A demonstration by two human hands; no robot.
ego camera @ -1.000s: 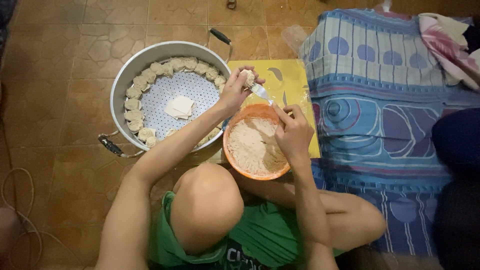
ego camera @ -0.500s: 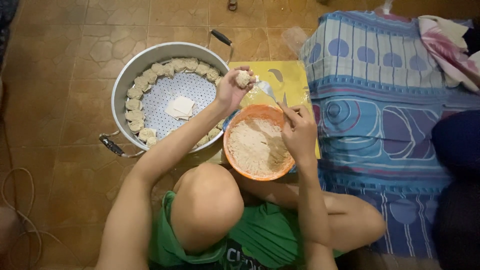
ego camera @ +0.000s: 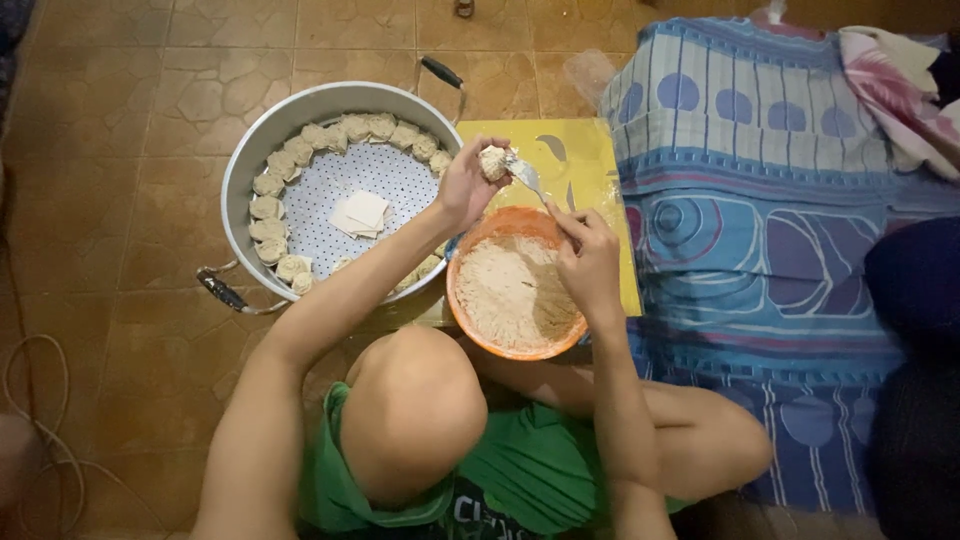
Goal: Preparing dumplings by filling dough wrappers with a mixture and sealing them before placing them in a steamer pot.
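Nearest the camera, the person sits cross-legged on the tiled floor [ego camera: 120,180], one bare knee raised, in green clothing. Just beyond the knee stands an orange bowl [ego camera: 470,320] of pale minced filling [ego camera: 510,290], kept close, it seems, so both arms can reach it without stretching.

Above the bowl's far rim, the right hand [ego camera: 588,262] has its grip pressed together around the handle of a metal spoon [ego camera: 528,180], whose tip touches a small dumpling [ego camera: 492,162]. The left hand [ego camera: 465,185] cups that dumpling, fingers curled and pinching its wrapper, holding it raised over the bowl, probably so loose filling drops back in.

Under and behind the bowl lies a yellow board [ego camera: 590,160], likely serving as a clean work surface on the floor.

To the left, a large metal steamer pot [ego camera: 245,165] with black handles holds a perforated tray; finished dumplings [ego camera: 345,128] line its rim in a curved row, and a small stack of square wrappers [ego camera: 360,212] rests in its middle, within the left arm's reach.

To the right spreads a blue patterned mattress [ego camera: 760,200].
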